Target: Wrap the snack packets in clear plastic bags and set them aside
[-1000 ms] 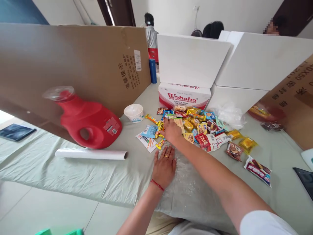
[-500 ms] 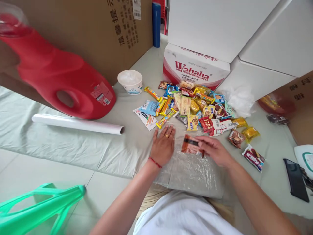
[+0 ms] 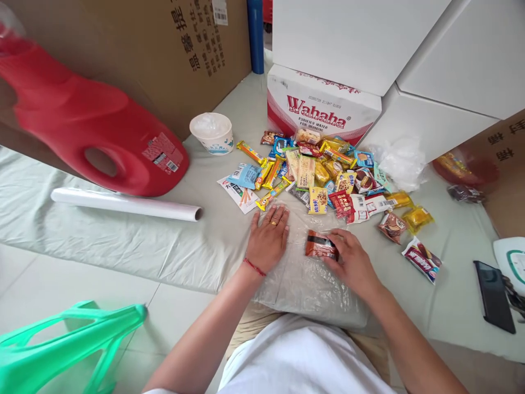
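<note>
My left hand (image 3: 268, 239) lies flat on a sheet of clear plastic film (image 3: 315, 298), fingers stretched forward, holding nothing. To its right, a brown-and-red snack packet (image 3: 320, 245) with a dark band rests on the film. My right hand (image 3: 353, 262) grips that packet at its right end, the thumb on the near side and the fingers on the far side. Beyond both hands spreads a pile of wrapped snacks (image 3: 306, 173). A yellow packet (image 3: 318, 201) and a red packet (image 3: 341, 204) are at the pile's near edge.
On the left are a white roll (image 3: 127, 204), a big red jug (image 3: 135, 142) and a paper tub (image 3: 211, 140). A Wahaba-like printed carton (image 3: 324, 104) stands behind the pile, beside a crumpled plastic bag (image 3: 401, 164). A phone (image 3: 494, 295) lies right; a green stool (image 3: 74, 339) stands at lower left.
My right hand has lowered the snack packet onto the film, and its fingers have shifted around the packet's right end. My left hand stays flat. The view has shifted slightly.
</note>
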`<control>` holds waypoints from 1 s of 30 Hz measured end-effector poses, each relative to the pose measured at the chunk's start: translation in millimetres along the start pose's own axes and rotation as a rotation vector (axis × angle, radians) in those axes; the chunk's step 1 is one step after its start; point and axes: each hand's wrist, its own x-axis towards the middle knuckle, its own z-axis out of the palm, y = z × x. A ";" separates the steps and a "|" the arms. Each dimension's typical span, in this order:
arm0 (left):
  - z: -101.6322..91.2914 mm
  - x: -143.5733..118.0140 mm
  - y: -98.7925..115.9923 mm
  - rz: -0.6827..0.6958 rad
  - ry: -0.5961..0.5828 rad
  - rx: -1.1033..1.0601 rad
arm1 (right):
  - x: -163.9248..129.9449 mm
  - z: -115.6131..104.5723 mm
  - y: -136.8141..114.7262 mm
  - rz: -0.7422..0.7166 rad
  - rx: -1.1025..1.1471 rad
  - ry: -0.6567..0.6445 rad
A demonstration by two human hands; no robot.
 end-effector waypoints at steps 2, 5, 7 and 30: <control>-0.5 0.4 0.3 0.001 0.002 -0.002 | -5.7 -11.1 1.6 0.014 0.103 -0.001; -2.5 0.9 0.5 -0.004 0.003 -0.016 | -10.9 -9.4 -12.7 -0.054 0.201 -0.042; -3.8 1.0 -0.1 -0.010 0.001 -0.028 | -10.0 1.8 -24.5 -0.102 0.152 -0.079; 0.0 2.0 0.6 -0.029 0.033 -0.133 | 116.7 -90.2 25.9 0.149 0.257 0.260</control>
